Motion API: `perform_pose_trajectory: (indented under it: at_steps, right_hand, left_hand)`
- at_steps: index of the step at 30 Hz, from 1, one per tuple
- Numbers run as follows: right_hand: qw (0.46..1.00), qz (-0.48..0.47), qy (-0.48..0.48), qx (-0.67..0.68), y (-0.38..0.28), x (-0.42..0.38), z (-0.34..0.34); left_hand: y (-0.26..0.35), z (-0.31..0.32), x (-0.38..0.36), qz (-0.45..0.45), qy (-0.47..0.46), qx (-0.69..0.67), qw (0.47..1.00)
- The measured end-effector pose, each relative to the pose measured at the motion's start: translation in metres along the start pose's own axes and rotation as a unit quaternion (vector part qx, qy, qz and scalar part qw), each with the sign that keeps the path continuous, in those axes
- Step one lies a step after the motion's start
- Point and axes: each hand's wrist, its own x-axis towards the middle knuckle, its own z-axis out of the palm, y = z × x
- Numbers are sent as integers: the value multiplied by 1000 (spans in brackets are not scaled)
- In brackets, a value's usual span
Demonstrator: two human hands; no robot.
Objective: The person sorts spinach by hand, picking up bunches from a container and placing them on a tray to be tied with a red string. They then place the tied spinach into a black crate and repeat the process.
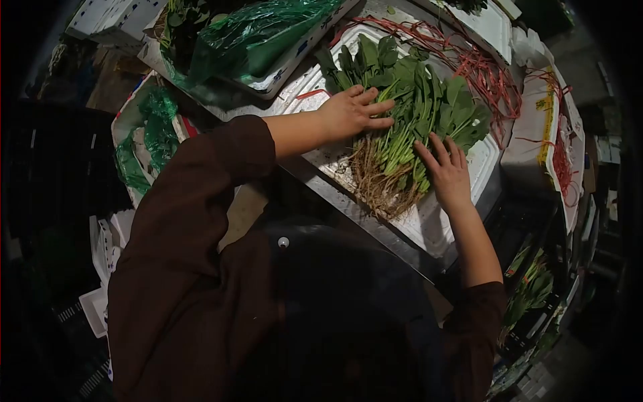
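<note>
Right hand (450,175): open, fingers slightly bent and apart, fingertips against the right side of the stems. Left hand (356,112): open, palm down, fingers spread over the left side of the stems and lower leaves. Neither of my hands closes round anything.

Between and under them, one heap of leafy greens (413,90), lying on the white foam board (432,229); brown roots (383,184) toward me, leaves away. For good handling, I judge: light, even pressure from both sides, stems parallel, root ends level, palms off the tender leaves, since a hard press could bruise them.

Beneath the board, a metal counter (333,193), its edge toward me. Beyond the leaves, a tangle of red ties (483,79), loose, some trailing over the board's far rim. Beyond my left hand, green plastic (268,33) in a white box.
</note>
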Motion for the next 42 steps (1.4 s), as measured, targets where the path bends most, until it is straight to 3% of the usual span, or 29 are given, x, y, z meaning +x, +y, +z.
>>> perform_pose_trajectory:
  at_steps: [1, 3, 7, 9, 12, 16, 20, 24, 26, 28, 30, 32, 36, 38, 39, 41, 42]
  right_hand:
    - [1000, -4, -28, -11, 0, -1, -4]
    - [994, 5, -86, -64, -1, -3, -11]
    - [994, -18, -97, -46, -25, 27, -64]
    - [996, -70, -61, -7, -52, 56, -68]
    - [987, -151, -49, 35, -102, 92, -69]
    - [959, -227, -63, 159, -193, 122, -74]
    - [875, -224, -168, 396, -312, 141, -43]
    - [747, -57, -365, 553, -410, 166, 82]
    - [810, -26, -392, 435, -443, 192, 133]
    - [838, 9, -401, 370, -468, 214, 205]
    - [860, 44, -405, 305, -490, 244, 236]
    - [875, 70, -401, 263, -513, 271, 250]
    - [848, 48, -475, 229, -554, 314, 353]
    - [953, 23, -274, 129, -568, 316, 417]
    - [952, 19, -281, 124, -574, 324, 417]
    - [935, 131, -293, 147, -588, 348, 388]
    - [935, 127, -301, 141, -588, 347, 406]
  left_hand:
    - [-1, -2, -4, -7, -3, -2, 1000]
    - [-4, -6, -13, -64, -35, -133, 988]
    - [2, 14, -35, -45, 56, -196, 978]
    - [6, 21, -48, -66, 145, -211, 964]
    - [18, 5, -95, -149, 245, -255, 924]
    - [35, -2, -206, -289, 249, -304, 873]
    - [70, 27, -353, -478, 196, -306, 800]
    - [118, 28, -487, -628, 136, -347, 683]
    - [153, 39, -543, -661, 202, -347, 634]
    - [164, 27, -581, -708, 74, -327, 621]
    - [202, 44, -611, -743, 66, -277, 606]
    - [214, 34, -618, -770, 107, -308, 549]
    - [260, 43, -608, -850, 76, -357, 379]
    - [277, 49, -591, -876, 74, -362, 310]
    - [286, 54, -585, -877, 71, -366, 302]
    - [300, 65, -571, -882, 27, -405, 238]
    - [304, 72, -564, -883, 23, -409, 229]
